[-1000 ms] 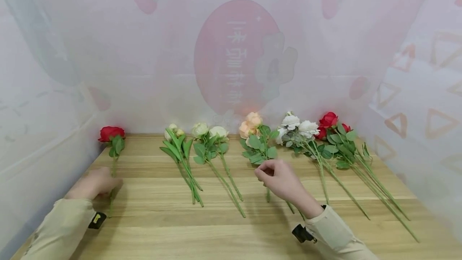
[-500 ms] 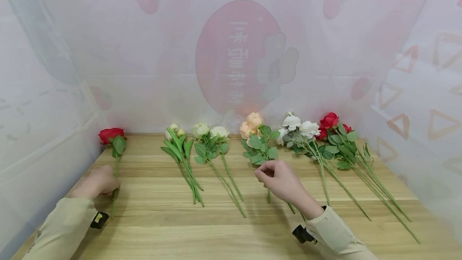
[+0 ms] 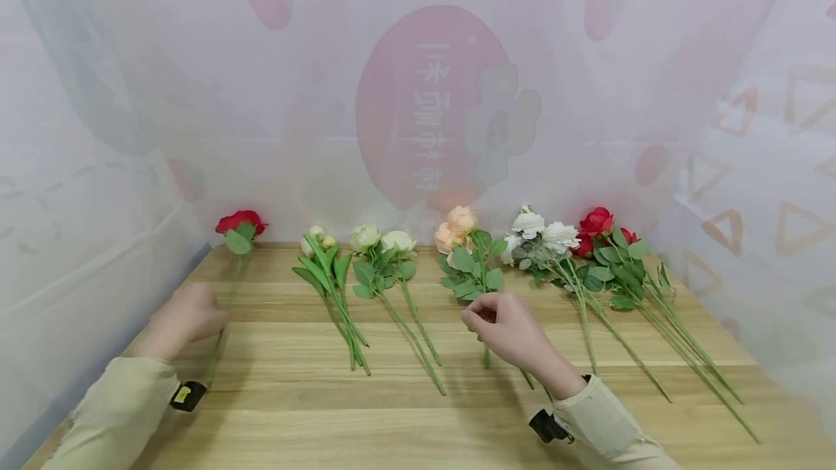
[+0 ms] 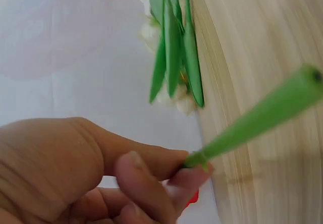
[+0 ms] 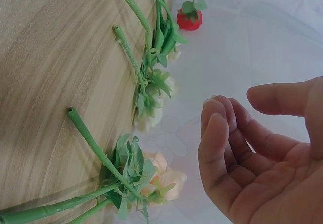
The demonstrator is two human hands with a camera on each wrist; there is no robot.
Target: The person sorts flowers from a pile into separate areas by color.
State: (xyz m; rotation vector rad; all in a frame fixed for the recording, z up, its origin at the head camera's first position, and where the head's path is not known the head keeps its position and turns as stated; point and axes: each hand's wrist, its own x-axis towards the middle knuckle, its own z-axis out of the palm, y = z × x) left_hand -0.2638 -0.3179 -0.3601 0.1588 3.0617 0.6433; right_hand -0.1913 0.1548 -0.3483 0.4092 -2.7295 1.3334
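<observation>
My left hand (image 3: 185, 319) pinches the green stem (image 4: 257, 118) of a single red rose (image 3: 240, 223) between thumb and fingers. The bloom leans toward the back edge at the left of the table, its stem slanting down past my hand. In the left wrist view the stem's cut end points toward the camera, and the bloom is mostly hidden behind the fingers. My right hand (image 3: 512, 328) hovers over the stems of the peach roses (image 3: 457, 227). Its fingers (image 5: 214, 138) are loosely curled, apart from the thumb, with nothing between them.
On the wooden table (image 3: 294, 419), white tulips (image 3: 323, 256) and pale green-white flowers (image 3: 382, 245) lie left of the peach ones. White roses (image 3: 542, 231) and more red roses (image 3: 597, 227) lie at the right. A printed cloth (image 3: 294, 129) encloses the back and sides.
My left hand has lifted the red rose and brought it slightly to the right, with the bloom now higher and nearer the tulips. The right hand stays in place.
</observation>
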